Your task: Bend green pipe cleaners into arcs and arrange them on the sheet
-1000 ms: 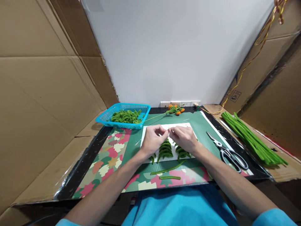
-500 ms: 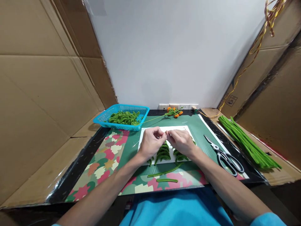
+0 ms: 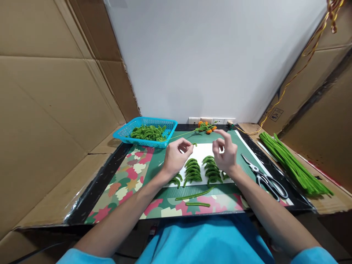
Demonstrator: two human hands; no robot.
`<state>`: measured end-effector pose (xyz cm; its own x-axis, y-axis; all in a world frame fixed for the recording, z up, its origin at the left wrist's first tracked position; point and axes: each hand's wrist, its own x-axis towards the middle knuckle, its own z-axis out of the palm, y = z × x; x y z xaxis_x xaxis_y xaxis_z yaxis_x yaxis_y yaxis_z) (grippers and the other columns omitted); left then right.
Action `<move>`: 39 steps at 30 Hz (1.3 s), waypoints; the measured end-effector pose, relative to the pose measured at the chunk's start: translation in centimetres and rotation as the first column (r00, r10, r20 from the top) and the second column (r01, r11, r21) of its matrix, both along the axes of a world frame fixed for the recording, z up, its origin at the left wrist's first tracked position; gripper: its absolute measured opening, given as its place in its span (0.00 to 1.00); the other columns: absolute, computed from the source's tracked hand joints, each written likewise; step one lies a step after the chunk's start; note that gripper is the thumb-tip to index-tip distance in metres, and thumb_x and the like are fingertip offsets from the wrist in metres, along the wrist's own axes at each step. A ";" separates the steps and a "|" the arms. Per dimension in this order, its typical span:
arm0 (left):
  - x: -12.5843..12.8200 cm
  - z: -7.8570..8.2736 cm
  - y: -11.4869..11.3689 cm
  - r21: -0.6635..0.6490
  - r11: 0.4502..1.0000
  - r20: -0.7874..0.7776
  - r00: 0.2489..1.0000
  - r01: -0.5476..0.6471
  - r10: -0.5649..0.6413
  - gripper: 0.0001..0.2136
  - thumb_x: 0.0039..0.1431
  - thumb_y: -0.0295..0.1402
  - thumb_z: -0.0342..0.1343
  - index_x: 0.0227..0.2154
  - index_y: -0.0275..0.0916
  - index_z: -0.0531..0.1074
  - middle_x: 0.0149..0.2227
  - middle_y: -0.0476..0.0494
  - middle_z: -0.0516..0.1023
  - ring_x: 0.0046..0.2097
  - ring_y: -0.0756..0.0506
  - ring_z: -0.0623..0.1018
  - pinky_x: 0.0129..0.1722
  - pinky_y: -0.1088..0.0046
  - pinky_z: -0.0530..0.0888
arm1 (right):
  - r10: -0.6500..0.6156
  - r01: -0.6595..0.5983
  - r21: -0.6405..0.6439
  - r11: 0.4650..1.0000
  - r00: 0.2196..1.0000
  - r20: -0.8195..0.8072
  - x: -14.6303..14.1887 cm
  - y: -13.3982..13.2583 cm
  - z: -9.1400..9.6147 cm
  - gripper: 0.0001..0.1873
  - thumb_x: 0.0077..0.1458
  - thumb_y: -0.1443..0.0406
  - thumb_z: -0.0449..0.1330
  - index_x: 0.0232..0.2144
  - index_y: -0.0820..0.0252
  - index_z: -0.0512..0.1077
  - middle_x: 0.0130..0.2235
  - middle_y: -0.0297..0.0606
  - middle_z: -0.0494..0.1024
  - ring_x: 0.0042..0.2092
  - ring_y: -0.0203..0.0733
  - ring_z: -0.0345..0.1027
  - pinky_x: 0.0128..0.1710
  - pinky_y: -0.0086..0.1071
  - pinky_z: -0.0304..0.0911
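My left hand point(image 3: 176, 157) hovers over the white sheet point(image 3: 205, 151) and pinches a short green pipe-cleaner piece point(image 3: 194, 144) between thumb and fingers. A little to its right, my right hand point(image 3: 226, 154) is raised above the sheet with fingers spread and nothing in them. Below the hands, rows of bent green pipe-cleaner pieces point(image 3: 192, 170) lie on the sheet, with a second row point(image 3: 211, 171) beside them. Two straight green pieces point(image 3: 196, 193) rest on the patterned mat nearer me.
A blue basket point(image 3: 125, 133) of bent green pieces stands at the back left. Scissors point(image 3: 265, 179) lie at the right, with a bundle of long green pipe cleaners point(image 3: 294, 165) beyond. An orange-and-green flower stem point(image 3: 206, 127) lies by the wall. Cardboard walls enclose both sides.
My hands were pressed together over the sheet; now they have parted. The right hand lifted and opened, the left keeps a small green piece.
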<state>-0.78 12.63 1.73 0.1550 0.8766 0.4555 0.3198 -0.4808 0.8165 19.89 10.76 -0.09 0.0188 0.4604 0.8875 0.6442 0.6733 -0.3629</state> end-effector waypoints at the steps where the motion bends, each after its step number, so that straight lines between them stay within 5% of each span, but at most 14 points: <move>1: -0.1 0.0 0.2 0.001 1.000 -0.008 1.000 -0.009 0.009 0.08 0.59 0.37 0.64 0.32 0.37 0.77 0.27 0.47 0.80 0.27 0.49 0.77 0.27 0.74 0.71 | -0.016 0.014 -0.017 1.000 0.997 -0.076 0.3 0.1 0.1 0.16 0.72 0.63 0.50 0.59 0.58 0.66 0.21 0.24 0.65 0.20 0.35 0.58 0.24 0.31 0.55; 7: -0.2 -0.4 0.6 0.006 1.000 -0.045 0.999 -0.014 0.014 0.07 0.59 0.37 0.64 0.32 0.38 0.77 0.28 0.48 0.80 0.27 0.49 0.78 0.27 0.75 0.71 | -0.010 -0.021 -0.238 0.971 0.992 -0.128 1.4 0.6 1.5 0.14 0.71 0.57 0.54 0.36 0.56 0.73 0.24 0.31 0.70 0.25 0.37 0.63 0.28 0.32 0.58; 12: 0.1 -0.2 -0.2 0.073 0.997 -0.100 0.994 -0.037 0.044 0.08 0.60 0.37 0.64 0.31 0.39 0.77 0.27 0.49 0.81 0.27 0.50 0.77 0.28 0.75 0.71 | 0.161 -0.135 -0.394 0.909 0.986 0.034 -0.5 0.1 1.4 0.12 0.67 0.56 0.61 0.35 0.56 0.76 0.30 0.34 0.78 0.32 0.39 0.71 0.33 0.33 0.61; 19: 0.2 -0.3 -0.7 0.136 0.990 -0.175 0.982 -0.047 0.071 0.07 0.60 0.36 0.64 0.28 0.39 0.78 0.25 0.50 0.81 0.25 0.51 0.76 0.28 0.74 0.70 | 0.087 -0.017 -0.288 0.958 0.969 0.232 -1.9 0.1 0.1 0.06 0.65 0.66 0.60 0.34 0.57 0.76 0.31 0.36 0.80 0.34 0.41 0.71 0.34 0.34 0.59; 29: -0.3 -0.2 -0.3 0.230 0.973 -0.278 0.958 0.001 0.065 0.04 0.61 0.32 0.63 0.31 0.40 0.82 0.28 0.49 0.83 0.28 0.50 0.78 0.30 0.74 0.71 | 0.149 -0.091 -0.151 0.984 0.886 0.439 -0.2 1.1 0.1 0.12 0.68 0.70 0.55 0.32 0.58 0.74 0.27 0.34 0.74 0.30 0.40 0.63 0.37 0.36 0.56; 39: 0.3 -0.8 -0.5 0.247 0.968 -0.361 0.931 0.048 0.046 0.04 0.60 0.28 0.62 0.34 0.41 0.82 0.28 0.49 0.83 0.29 0.48 0.79 0.32 0.73 0.71 | 0.156 -0.061 -0.245 0.968 0.907 0.392 -0.4 0.8 0.0 0.09 0.64 0.71 0.57 0.39 0.56 0.76 0.36 0.40 0.81 0.38 0.46 0.70 0.43 0.38 0.62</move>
<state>-0.50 12.11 0.98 0.3505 0.7429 0.5703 0.5696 -0.6524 0.4998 19.54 11.55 -0.11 -0.3815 0.6246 0.6814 0.6946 0.6801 -0.2345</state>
